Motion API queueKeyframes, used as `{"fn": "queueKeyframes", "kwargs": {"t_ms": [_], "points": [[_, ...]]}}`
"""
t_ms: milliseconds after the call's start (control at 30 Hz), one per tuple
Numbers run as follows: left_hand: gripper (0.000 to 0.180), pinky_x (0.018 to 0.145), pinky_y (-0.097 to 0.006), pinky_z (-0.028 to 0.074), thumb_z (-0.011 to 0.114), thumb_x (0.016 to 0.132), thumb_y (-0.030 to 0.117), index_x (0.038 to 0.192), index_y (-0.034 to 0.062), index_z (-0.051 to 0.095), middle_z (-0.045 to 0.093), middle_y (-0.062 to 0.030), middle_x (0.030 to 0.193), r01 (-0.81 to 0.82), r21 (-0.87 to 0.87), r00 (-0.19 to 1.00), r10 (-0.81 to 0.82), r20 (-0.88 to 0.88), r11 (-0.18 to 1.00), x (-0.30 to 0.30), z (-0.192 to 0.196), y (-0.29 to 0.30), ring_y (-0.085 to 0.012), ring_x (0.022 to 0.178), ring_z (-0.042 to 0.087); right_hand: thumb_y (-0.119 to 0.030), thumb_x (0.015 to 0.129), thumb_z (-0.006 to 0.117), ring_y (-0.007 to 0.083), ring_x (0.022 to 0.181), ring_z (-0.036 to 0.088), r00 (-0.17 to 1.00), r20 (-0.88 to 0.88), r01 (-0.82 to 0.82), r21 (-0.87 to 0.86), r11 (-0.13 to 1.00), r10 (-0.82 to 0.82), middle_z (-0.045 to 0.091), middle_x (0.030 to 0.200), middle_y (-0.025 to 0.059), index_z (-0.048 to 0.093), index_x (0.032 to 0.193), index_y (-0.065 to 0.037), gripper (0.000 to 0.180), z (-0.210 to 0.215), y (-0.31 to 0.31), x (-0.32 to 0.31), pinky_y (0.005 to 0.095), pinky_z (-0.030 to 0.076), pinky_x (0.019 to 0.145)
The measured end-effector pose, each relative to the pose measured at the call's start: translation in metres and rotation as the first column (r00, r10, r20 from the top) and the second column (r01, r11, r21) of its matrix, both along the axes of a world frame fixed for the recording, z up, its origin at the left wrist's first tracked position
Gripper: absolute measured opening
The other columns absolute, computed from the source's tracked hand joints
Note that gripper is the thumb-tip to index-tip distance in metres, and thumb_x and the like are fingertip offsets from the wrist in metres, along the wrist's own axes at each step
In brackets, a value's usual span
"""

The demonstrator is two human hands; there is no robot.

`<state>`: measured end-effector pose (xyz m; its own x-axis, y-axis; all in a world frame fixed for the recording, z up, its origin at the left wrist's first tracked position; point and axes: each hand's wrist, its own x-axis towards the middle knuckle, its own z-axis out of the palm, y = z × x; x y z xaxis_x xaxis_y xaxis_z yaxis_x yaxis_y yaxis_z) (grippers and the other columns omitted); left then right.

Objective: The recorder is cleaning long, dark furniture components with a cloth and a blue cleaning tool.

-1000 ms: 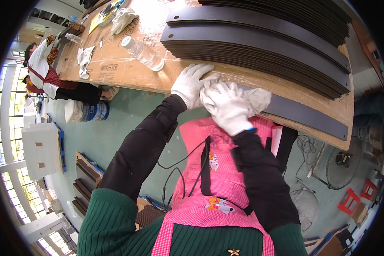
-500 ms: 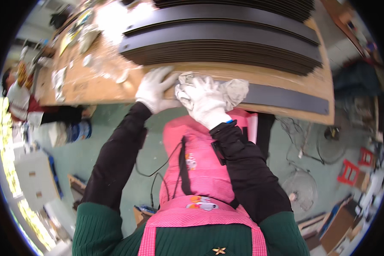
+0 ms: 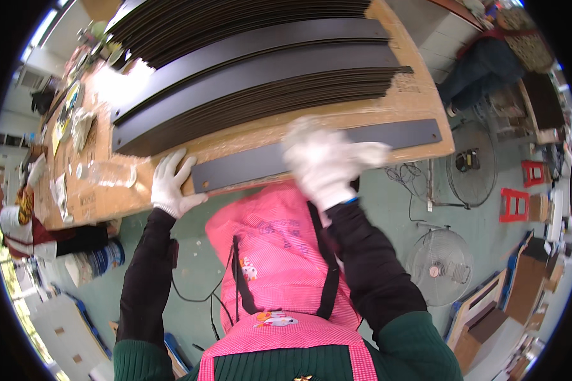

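A long dark grey strip (image 3: 241,166) with a hole at each end lies flat along the near edge of the table. My right hand (image 3: 321,168), in a white glove and smeared by motion, presses a whitish cloth (image 3: 370,152) onto the middle of the strip. Its fingers are hidden in the blur. At the strip's left end rests my left hand (image 3: 170,187), also gloved in white, fingers spread on the table and thumb by the strip's corner. Behind the strip stand stacks of similar dark strips (image 3: 254,66).
Brown board covers the table (image 3: 419,95). Left of my left hand lie a clear plastic piece (image 3: 111,174) and a crumpled glove (image 3: 81,127). A person (image 3: 19,222) is at the far left, another (image 3: 489,63) at the upper right. A floor fan (image 3: 440,265) stands at the right.
My right hand with the cloth has moved rightward along the strip, uncovering its left part. My left hand has shifted to the strip's left end. The view has turned and moved right.
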<state>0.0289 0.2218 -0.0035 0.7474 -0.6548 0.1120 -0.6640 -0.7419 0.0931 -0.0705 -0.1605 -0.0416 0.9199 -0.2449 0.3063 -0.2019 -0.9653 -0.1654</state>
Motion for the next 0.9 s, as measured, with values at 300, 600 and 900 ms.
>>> {"fn": "queueKeyframes", "kwargs": {"t_ms": [300,600,900], "points": [[0.101,0.121,-0.058,0.035,0.093,0.053,0.044,0.145,0.0117,0.063,0.05,-0.0194,0.159,-0.014,-0.002,1.0,0.014,-0.018,1.0,-0.001,-0.001,-0.006,-0.0467,0.145,0.045,-0.054,0.095,0.064,0.0391,0.118,0.069,0.817,-0.098,0.576,0.092,0.812,-0.568,0.073,0.125,0.0143,0.075,0.12,-0.018,0.045,0.076,-0.231,-0.041,0.0525,0.056,0.099],[0.108,0.119,-0.057,0.04,0.09,0.057,0.027,0.151,-0.006,0.049,0.05,-0.0311,0.153,0.094,-0.251,0.994,-0.104,-0.027,0.963,-0.01,0.039,-0.033,-0.0472,0.142,0.049,-0.046,0.096,0.068,0.0302,0.099,0.076,0.751,0.149,0.631,0.127,0.766,-0.643,0.076,0.113,0.0146,0.078,0.118,-0.015,0.04,0.098,-0.277,-0.056,0.0426,0.061,0.089],[0.092,0.117,-0.058,0.038,0.087,0.079,0.04,0.148,-0.0058,0.049,0.056,-0.0275,0.145,0.097,-0.244,0.995,-0.092,0.032,0.965,-0.063,-0.001,-0.281,-0.0472,0.135,0.052,-0.053,0.1,0.049,0.0347,0.129,0.059,0.982,-0.175,0.097,0.121,0.988,-0.075,0.061,0.148,0.0096,0.063,0.141,-0.016,0.057,0.046,-0.184,-0.028,0.0522,0.042,0.113]]}}
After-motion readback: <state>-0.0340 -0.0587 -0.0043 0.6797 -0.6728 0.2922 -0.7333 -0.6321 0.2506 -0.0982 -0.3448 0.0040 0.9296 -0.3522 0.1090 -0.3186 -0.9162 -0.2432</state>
